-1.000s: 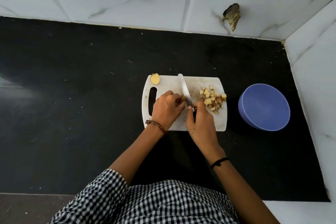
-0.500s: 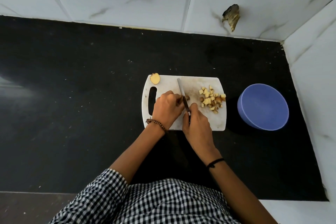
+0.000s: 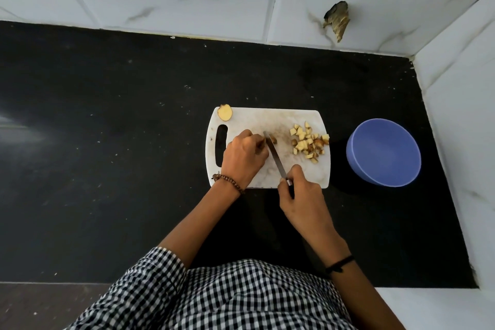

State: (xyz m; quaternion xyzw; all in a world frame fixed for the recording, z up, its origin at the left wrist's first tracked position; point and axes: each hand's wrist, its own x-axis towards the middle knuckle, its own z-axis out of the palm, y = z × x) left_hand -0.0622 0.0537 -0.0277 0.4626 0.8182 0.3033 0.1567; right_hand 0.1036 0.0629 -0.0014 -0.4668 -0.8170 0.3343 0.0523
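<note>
A white cutting board (image 3: 294, 118) lies on the black counter. My left hand (image 3: 245, 157) holds a small brown piece of vegetable (image 3: 273, 139) down on the board with curled fingertips. My right hand (image 3: 302, 195) grips the handle of a knife (image 3: 274, 155) at the board's near edge; the blade lies slantwise, its tip against the held piece. A pile of yellow diced pieces (image 3: 308, 143) sits on the board's right side. One round cut end (image 3: 225, 112) rests on the board's far left corner.
A blue bowl (image 3: 383, 151) stands on the black counter (image 3: 107, 142) right of the board. White marble walls close the back and right. A dried scrap (image 3: 337, 19) sticks to the back wall. My checked shirt fills the bottom of the view.
My right hand has drawn back toward me to the board's near edge, pulling the knife with it. The blade now slants left toward the held piece. The left hand stays put.
</note>
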